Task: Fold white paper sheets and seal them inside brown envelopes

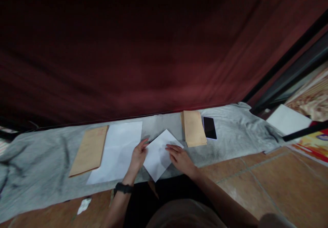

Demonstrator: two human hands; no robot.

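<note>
A white sheet of folded paper (160, 153) lies turned like a diamond on the grey cloth (46, 166). My left hand (138, 154) rests on its left edge, fingers curled against the paper; a black watch sits on that wrist. My right hand (180, 159) lies flat on the sheet's right side with fingers stretched out, pressing it down. A larger white sheet (116, 151) lies just left of my left hand.
A brown envelope (89, 150) lies left of the large sheet. A stack of brown envelopes (193, 128) and a dark phone (209, 127) sit to the right. A dark red curtain hangs behind. Tiled floor is in front, with a paper scrap (84, 205).
</note>
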